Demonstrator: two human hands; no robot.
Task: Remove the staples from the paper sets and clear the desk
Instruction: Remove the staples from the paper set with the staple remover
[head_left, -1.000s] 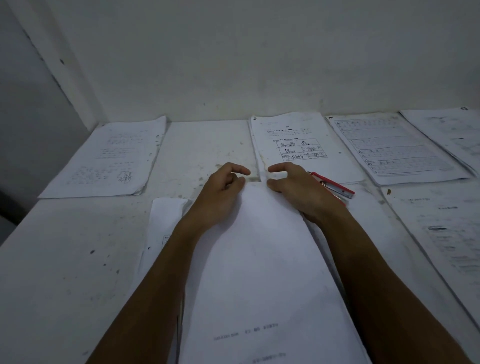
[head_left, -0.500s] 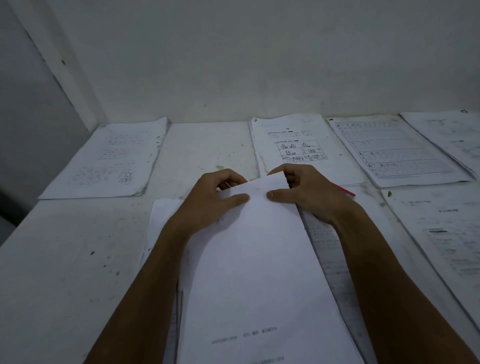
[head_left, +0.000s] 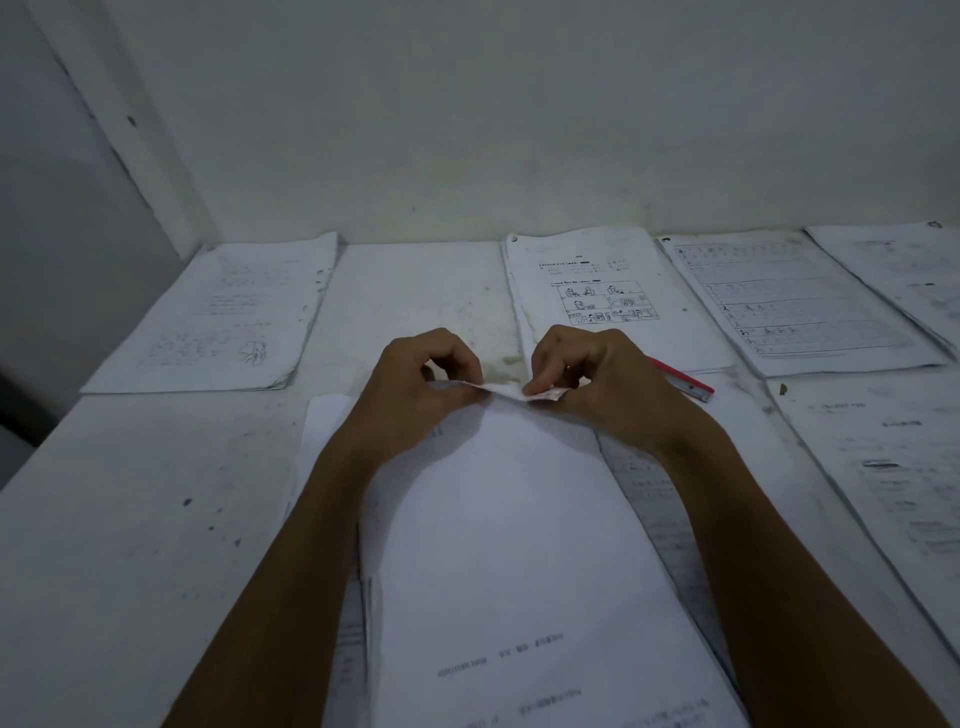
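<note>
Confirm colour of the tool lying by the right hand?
Red, with a metal tip: the stapler tool, seen in the head view.

A single head-worn camera looks forward and steeply down over a pale worktop (head_left: 130, 519), facing a plain wall (head_left: 519, 130) that rises along the far edge. The wide lens bends the worktop's edges outward. It sits close: both forearms enter from the bottom corners, and the left hand (head_left: 415, 389) and right hand (head_left: 597, 384) meet near the centre. No second view overlaps it.
</note>
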